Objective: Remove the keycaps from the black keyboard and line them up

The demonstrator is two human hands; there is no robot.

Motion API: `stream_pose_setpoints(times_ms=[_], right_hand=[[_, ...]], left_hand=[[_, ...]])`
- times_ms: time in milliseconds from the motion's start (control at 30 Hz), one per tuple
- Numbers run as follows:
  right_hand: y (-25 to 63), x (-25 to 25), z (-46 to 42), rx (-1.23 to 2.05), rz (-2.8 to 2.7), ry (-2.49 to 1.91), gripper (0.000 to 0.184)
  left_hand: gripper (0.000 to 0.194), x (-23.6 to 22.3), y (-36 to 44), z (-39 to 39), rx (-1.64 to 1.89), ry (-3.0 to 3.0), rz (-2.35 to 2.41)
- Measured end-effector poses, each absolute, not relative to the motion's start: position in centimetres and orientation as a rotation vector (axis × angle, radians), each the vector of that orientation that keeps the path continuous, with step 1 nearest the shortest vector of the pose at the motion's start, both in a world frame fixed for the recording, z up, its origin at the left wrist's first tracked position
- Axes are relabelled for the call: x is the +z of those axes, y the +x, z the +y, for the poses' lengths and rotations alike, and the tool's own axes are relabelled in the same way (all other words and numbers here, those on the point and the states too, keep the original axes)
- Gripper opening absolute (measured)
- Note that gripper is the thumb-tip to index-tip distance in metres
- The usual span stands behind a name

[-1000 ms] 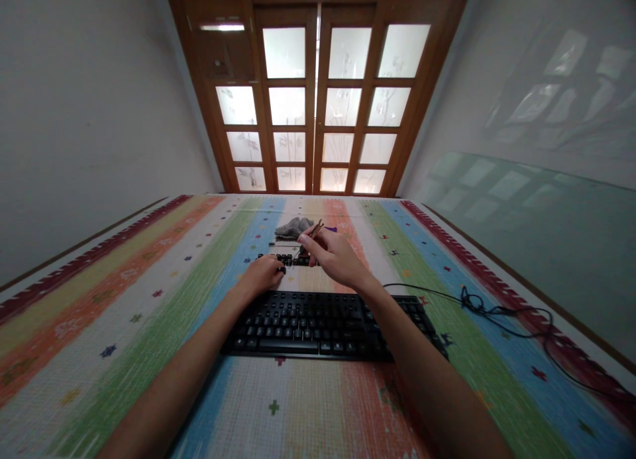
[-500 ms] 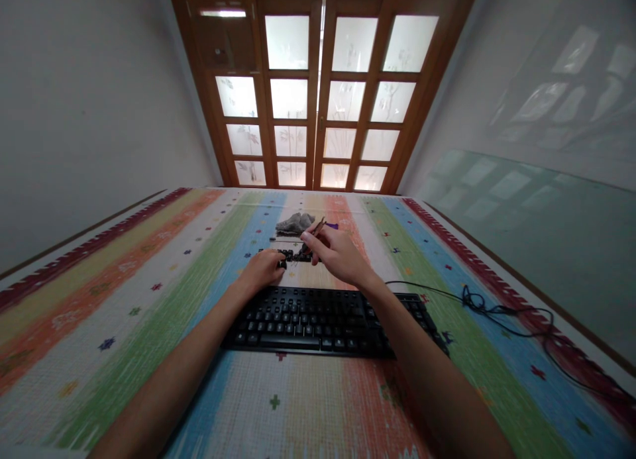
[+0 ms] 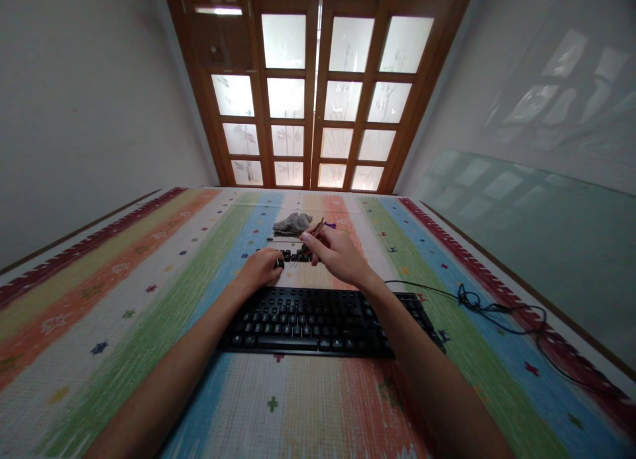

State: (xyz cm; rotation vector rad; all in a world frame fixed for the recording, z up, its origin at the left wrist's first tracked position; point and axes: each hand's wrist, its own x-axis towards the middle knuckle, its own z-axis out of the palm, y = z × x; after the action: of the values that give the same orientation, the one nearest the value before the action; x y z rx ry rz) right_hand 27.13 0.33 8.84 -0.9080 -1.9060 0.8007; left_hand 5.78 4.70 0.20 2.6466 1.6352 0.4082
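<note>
A black keyboard (image 3: 298, 323) lies in front of me, its upper right part covered by my right forearm. Beyond its back edge is a row of loose black keycaps (image 3: 301, 255), partly hidden by my hands. My left hand (image 3: 259, 270) rests at the left end of that row, fingers closed around a black keycap (image 3: 279, 264). Over the row's right end, my right hand (image 3: 334, 250) pinches a thin brown-handled tool (image 3: 320, 225). Its dark lower end points down toward the keycaps; its exact kind is too small to make out.
A crumpled grey cloth (image 3: 292, 223) lies behind the keycaps, with a thin dark stick (image 3: 281, 240) before it. Something purple (image 3: 330, 226) shows behind my right hand. The keyboard's black cable (image 3: 477, 300) coils to the right over a striped tablecloth (image 3: 149, 313).
The view has shifted slightly, so everything sits a little further left. Both hands keep nearly the same place and grip.
</note>
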Motion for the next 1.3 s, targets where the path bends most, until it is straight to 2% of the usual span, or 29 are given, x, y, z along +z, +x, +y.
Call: stream_pose_setpoints(times_ms=[267,667,967,1300], right_hand=[[27.09,8.85,0.23,0.849,-1.912,-0.880,0.026],[27.23,8.94,0.12,0.842,-1.943,-0.898,0.025],[27.51,8.34,0.46,0.834,-2.061,-0.880,0.030],[27.90,8.67,-0.10,0.770,-2.237,-0.877,0.028]], left_hand=[[0.031,0.08,5.95,4.64,0.418,2.655,1.655],[0.029,-0.02,6.14,4.50,0.391,2.650,1.641],[0.036,-0.17,6.03,4.59,0.421,2.612,1.688],[0.025,-0.28,6.20,4.53,0.392,2.668,1.681]])
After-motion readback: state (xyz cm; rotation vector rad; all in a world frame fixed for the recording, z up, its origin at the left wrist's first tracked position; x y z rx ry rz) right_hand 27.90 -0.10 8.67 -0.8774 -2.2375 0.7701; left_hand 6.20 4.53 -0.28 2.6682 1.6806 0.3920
